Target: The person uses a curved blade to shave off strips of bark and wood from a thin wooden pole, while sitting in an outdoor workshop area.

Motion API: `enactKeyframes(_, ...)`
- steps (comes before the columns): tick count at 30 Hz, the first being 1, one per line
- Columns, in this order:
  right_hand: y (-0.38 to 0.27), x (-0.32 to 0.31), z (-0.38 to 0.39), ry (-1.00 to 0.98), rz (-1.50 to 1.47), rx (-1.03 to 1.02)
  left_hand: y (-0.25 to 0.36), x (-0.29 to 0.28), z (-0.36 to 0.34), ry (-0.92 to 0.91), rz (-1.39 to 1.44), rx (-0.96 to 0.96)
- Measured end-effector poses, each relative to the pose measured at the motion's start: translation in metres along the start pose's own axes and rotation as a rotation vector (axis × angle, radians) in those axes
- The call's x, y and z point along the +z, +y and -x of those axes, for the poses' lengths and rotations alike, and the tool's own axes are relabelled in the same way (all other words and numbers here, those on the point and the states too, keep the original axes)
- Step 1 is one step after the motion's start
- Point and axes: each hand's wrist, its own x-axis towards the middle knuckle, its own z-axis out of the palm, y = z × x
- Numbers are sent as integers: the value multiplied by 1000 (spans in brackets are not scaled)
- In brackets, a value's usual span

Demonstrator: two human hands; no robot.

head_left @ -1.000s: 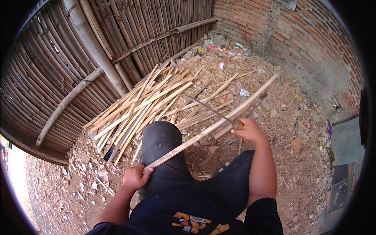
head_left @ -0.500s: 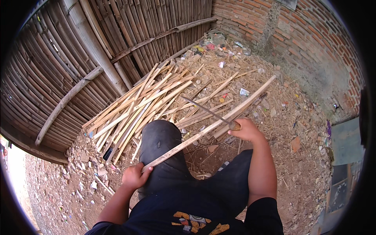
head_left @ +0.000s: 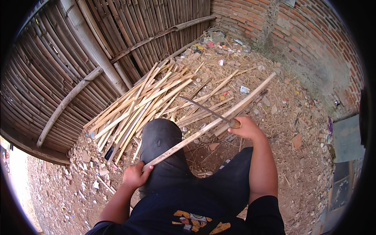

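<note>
My left hand (head_left: 136, 175) is closed round the near end of a long wooden strip (head_left: 188, 140). The strip slants across my left thigh and rises to the far right. My right hand (head_left: 246, 127) grips the wooden handle of a long-bladed knife (head_left: 211, 112). Its dark blade crosses the strip near the middle and points to the far left. Whether the edge has entered the wood, I cannot tell. Under the strip's far half lies another piece of wood (head_left: 222, 128).
A heap of pale wooden strips (head_left: 145, 102) lies ahead on the left. Beyond it stands a bamboo wall (head_left: 129, 31); a brick wall (head_left: 309, 43) curves along the right. Straw, stones and litter cover the dirt ground (head_left: 290, 172). A grey-green panel (head_left: 346, 139) leans at the right.
Both hands keep their grips, and the knife stays across the strip with hardly any movement. The whole view has shifted very slightly.
</note>
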Motion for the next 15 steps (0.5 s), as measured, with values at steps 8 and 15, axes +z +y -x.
enactKeyframes(8,11,5,-4,53,16,-54,2,-2,0,-7,-12,-3)
enactKeyframes(15,20,-5,-1,90,-77,10,3,-3,-1,-17,-8,-11)
